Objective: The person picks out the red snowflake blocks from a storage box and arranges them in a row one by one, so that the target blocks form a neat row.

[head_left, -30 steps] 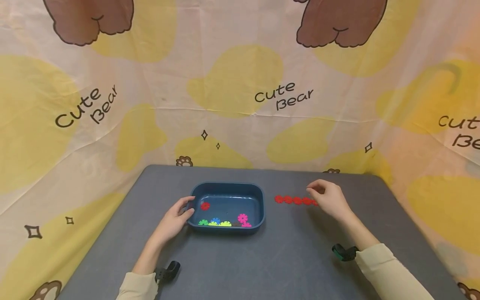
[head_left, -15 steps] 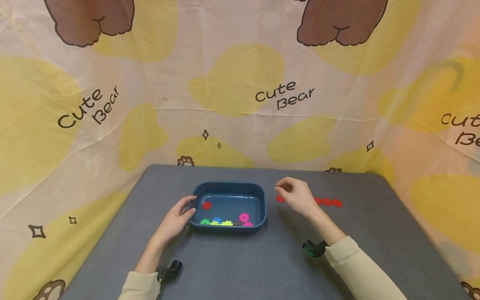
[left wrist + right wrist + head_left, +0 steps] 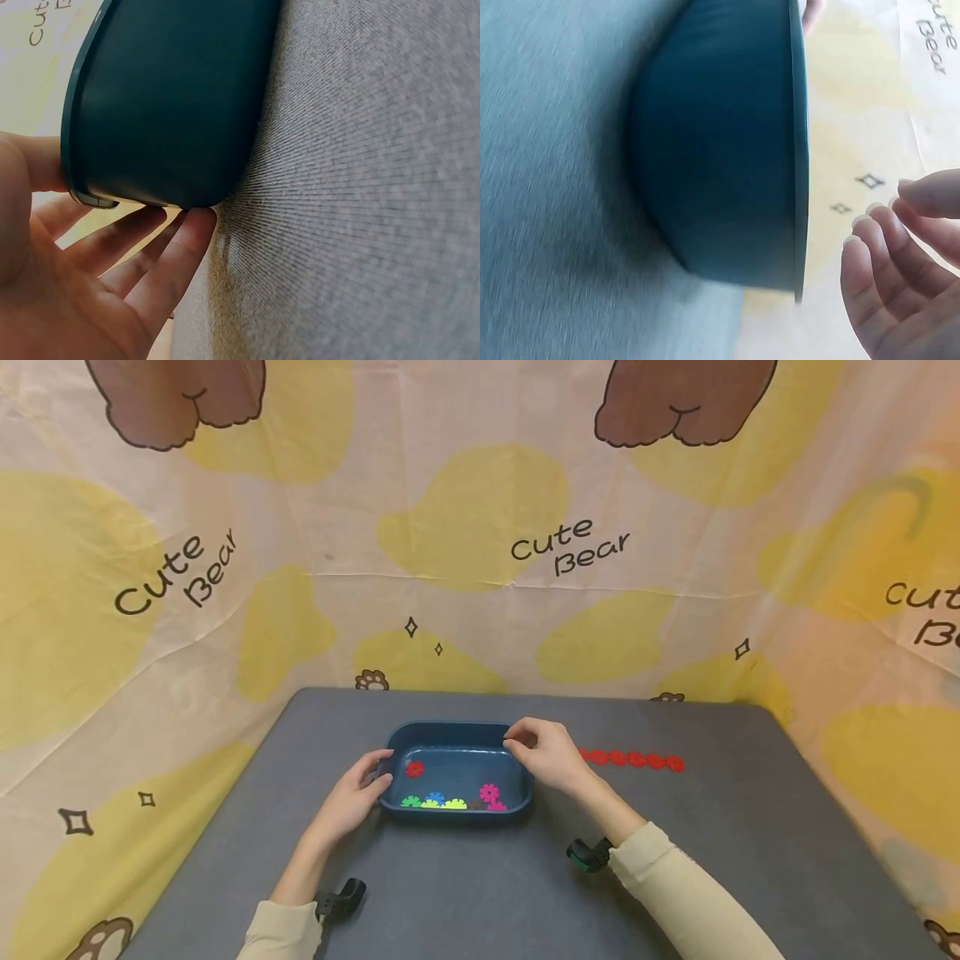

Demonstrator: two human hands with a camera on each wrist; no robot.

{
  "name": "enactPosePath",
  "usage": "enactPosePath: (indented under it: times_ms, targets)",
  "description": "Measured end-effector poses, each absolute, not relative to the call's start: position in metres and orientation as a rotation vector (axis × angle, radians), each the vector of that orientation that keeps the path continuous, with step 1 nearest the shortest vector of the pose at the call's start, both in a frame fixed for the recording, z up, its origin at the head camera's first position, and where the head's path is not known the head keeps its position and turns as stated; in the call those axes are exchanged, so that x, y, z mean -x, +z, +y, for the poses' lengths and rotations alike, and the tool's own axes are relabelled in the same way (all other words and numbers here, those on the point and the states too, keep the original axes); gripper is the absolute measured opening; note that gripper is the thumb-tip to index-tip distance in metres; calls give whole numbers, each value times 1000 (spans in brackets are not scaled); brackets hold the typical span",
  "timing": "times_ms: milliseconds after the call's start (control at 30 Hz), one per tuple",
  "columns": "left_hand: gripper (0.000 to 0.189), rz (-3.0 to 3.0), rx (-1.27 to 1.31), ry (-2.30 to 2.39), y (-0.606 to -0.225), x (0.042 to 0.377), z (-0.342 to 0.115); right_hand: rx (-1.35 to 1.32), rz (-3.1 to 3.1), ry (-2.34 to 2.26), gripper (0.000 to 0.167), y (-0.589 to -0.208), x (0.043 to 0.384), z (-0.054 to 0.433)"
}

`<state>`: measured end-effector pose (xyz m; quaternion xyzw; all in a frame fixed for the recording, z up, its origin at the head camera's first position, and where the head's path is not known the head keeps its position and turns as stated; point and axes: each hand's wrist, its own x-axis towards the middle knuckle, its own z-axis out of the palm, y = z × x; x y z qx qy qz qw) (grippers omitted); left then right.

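A dark blue plastic tub [image 3: 450, 768] stands on the table. My left hand [image 3: 347, 802] grips its left end; in the left wrist view the thumb goes over the rim and the fingers lie against the outer wall. Over the tub's right rim is my right hand [image 3: 551, 756], thumb and fingers bent towards each other, with nothing seen between them in the right wrist view [image 3: 900, 262]. Inside the tub lie a red notched disc [image 3: 414, 769], a pink notched disc [image 3: 489, 792] and several green, yellow and blue ones along the near side.
Right of the tub, several red notched discs [image 3: 636, 759] form a row on the grey table [image 3: 525, 885], its left end partly behind the right hand. A patterned cloth [image 3: 465, 527] rises behind the table and at both sides.
My right hand has moved left, from above the right part of the red row to the tub's right rim, uncovering most of the row. The left hand has stayed on the tub.
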<state>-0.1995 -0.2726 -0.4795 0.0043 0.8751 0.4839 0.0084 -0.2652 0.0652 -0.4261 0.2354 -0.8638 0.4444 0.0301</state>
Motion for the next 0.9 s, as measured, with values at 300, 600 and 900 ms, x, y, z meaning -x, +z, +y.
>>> enactPosePath:
  times_ms: [300, 600, 900]
  targets:
    - [47, 2737, -3, 1504, -478, 199, -273, -861, -2720, 1329, 14, -425, 264, 26]
    - [47, 2732, -12, 1502, -477, 198, -272, -957, -2771, 1262, 20, -432, 263, -6]
    - [48, 2690, -15, 1555, -475, 198, -271, -978, -2792, 1215, 23, -439, 270, -32]
